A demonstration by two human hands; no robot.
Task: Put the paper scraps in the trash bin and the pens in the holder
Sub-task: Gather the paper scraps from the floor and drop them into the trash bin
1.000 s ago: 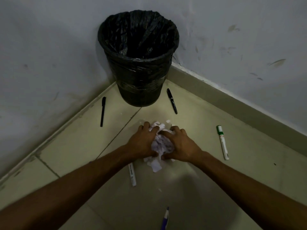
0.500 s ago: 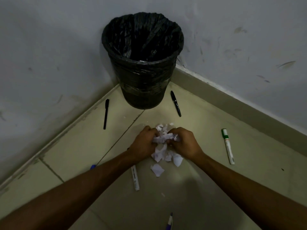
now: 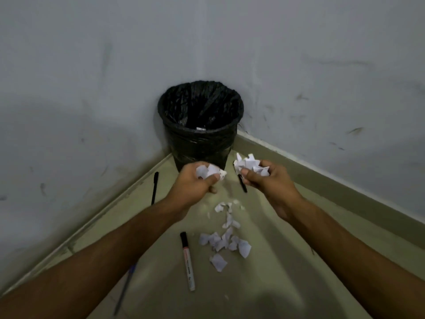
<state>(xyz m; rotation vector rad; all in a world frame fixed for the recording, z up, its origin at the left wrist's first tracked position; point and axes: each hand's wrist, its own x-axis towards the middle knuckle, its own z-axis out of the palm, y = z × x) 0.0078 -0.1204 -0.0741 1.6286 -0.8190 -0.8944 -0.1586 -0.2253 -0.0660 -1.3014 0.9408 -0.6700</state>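
Observation:
A black trash bin [image 3: 199, 134] lined with a black bag stands in the wall corner. My left hand [image 3: 195, 183] is raised in front of it, shut on a clump of white paper scraps [image 3: 210, 171]. Beside it, my right hand [image 3: 268, 180] grips another clump of scraps [image 3: 250, 165]. Several loose paper scraps [image 3: 224, 241] lie on the floor below my hands. A white marker with a black cap [image 3: 187, 261] lies left of them. One black pen [image 3: 154, 188] rests by the left wall, another black pen [image 3: 242, 185] shows between my hands. No holder is in view.
A blue pen [image 3: 125, 288] lies on the floor, partly behind my left forearm. Grey walls meet in a corner behind the bin, with a skirting strip [image 3: 322, 173] along the right wall. The floor is pale tile.
Both hands rose from the floor pile and moved apart, each holding a clump of scraps. Some scraps stayed on or fell to the floor. The view tilted up.

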